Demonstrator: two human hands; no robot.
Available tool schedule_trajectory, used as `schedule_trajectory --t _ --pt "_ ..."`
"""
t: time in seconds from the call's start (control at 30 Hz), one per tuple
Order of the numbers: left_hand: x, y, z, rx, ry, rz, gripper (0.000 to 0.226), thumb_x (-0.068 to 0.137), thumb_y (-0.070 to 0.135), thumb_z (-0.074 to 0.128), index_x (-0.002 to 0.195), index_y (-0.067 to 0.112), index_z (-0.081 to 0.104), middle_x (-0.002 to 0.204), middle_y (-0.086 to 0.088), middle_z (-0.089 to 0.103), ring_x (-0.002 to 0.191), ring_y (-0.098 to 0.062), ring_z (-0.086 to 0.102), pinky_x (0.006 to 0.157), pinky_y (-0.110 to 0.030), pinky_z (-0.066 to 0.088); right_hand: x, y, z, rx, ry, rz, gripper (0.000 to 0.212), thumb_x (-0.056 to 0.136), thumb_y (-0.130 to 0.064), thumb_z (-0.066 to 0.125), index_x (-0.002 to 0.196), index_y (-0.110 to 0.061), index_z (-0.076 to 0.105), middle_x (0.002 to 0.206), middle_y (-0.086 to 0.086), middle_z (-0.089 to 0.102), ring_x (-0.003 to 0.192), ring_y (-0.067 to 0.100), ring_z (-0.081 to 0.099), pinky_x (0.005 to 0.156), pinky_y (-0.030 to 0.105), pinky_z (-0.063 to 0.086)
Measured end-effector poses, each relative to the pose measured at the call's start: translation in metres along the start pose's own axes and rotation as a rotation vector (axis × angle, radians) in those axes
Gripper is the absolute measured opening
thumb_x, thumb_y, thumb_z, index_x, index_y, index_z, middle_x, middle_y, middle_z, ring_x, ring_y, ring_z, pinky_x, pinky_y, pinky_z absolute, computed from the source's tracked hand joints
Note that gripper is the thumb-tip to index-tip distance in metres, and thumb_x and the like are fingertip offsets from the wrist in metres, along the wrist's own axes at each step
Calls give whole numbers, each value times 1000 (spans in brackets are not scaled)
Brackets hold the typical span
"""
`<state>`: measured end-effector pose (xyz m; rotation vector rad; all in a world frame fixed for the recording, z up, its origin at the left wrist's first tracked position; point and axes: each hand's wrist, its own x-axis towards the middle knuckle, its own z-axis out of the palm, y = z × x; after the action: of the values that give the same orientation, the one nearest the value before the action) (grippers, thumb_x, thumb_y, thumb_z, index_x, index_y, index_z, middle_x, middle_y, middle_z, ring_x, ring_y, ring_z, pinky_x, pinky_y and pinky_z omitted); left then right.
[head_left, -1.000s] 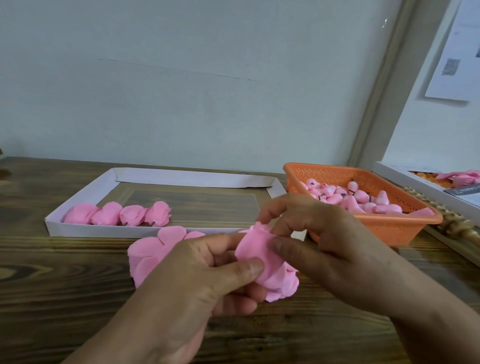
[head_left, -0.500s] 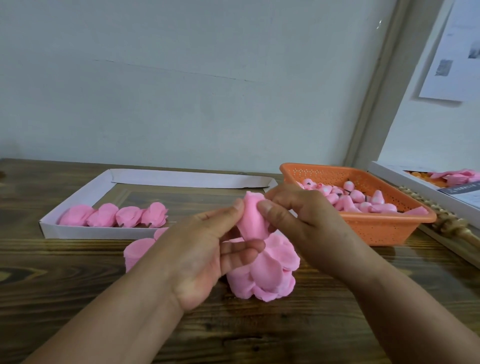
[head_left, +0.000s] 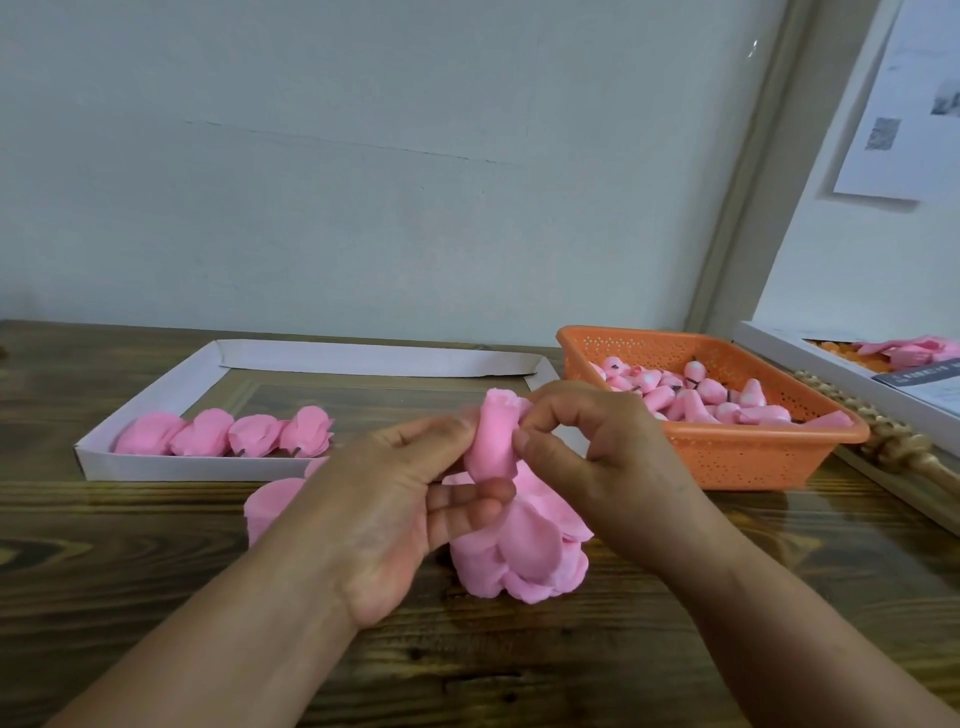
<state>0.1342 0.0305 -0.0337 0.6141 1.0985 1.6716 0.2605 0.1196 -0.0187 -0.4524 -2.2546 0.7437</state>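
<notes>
Bud: rolled pink bud (head_left: 493, 441) stands upright above the bench (head_left: 104, 571), held between the two hands, in front of the white tray's near right corner.
Left hand: left hand (head_left: 395, 514) is palm-up at the bud's left. Thumb and forefinger pinch its left side, and the lower fingers curl in under it against the petals.
Right hand: right hand (head_left: 597, 452) comes in from the right, with thumb and forefinger pinching the bud's right side and the other fingers curled.
Petal cluster: pink petal cluster (head_left: 519, 551) hangs below the bud, beneath and between both hands. Whether its lower end touches the bench cannot be told.
Loose petals: loose petals (head_left: 270, 504) lie on the bench, partly behind the left wrist.
Tray: white tray (head_left: 156, 467) holds four pink flowers (head_left: 223, 431) in a row along its near wall.
Basket: orange basket (head_left: 727, 462), right of the hands, holds many small pink cores (head_left: 701, 400).
</notes>
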Motion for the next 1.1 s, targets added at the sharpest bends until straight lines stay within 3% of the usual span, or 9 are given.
schedule_trajectory --t 0.23,0.37,0.53,0.6,0.67,0.77,0.87,0.97,1.1 --pt "-4 3 -5 16 -48 21 50 49 28 73 91 0 74 80 -16 72 60 -20 68 53 -24 57 -2 3 2 15 55 26 18 81 -12 66 67 -23 64 76 -12 65 81 -2 59 75 6 40" --pt "-3 1 -7 54 -78 16 31 55 13 72 83 1 76 81 -15 74 61 -18 69 52 -23 56 -6 6 6 29 164 41 12 77 -11 72 71 -20 66 75 -11 67 78 0 60 75 7 41" --pt "0 -1 -7 68 -77 2 27 59 10 70 84 3 76 82 -16 74 61 -18 69 53 -23 56 -9 6 15 -38 292 24 18 75 -9 72 76 -25 62 80 -13 64 84 -1 58 74 5 40" --pt "1 0 -7 69 -76 1 27 59 11 69 83 3 76 79 -15 73 59 -18 68 52 -23 56 -7 10 14 21 272 71 25 74 -13 72 90 -28 59 90 -14 63 89 -3 57 78 6 42" --pt "2 -1 -7 74 -77 -2 29 60 11 69 86 3 75 76 -14 73 57 -17 67 52 -23 56 -4 14 9 134 162 169 26 75 -15 71 98 -22 61 96 -9 65 91 1 61 80 16 48" --pt "4 0 -7 111 -99 -9 36 60 13 69 93 1 73 74 -14 72 56 -17 66 52 -22 56 0 15 2 288 31 252 9 79 -11 71 81 -18 66 78 5 68 73 16 63 66 30 51" --pt "6 0 -10 160 -125 -24 37 60 15 70 94 3 74 78 -16 72 58 -17 66 55 -23 57 1 18 0 317 29 248 21 76 -7 72 65 -21 62 61 1 58 57 13 52 52 25 43" --pt "8 -3 -11 174 -130 -22 32 62 16 70 92 7 77 82 -16 73 62 -19 67 59 -24 59 0 16 5 250 74 184 18 76 -2 69 66 -14 60 56 1 54 53 9 47 47 22 40" --pt "8 -6 -7 180 -114 23 35 54 24 72 87 13 78 80 -12 73 65 -18 68 57 -23 57 -4 14 14 177 171 133 10 75 -4 67 68 -9 62 63 9 61 55 9 51 52 29 45"
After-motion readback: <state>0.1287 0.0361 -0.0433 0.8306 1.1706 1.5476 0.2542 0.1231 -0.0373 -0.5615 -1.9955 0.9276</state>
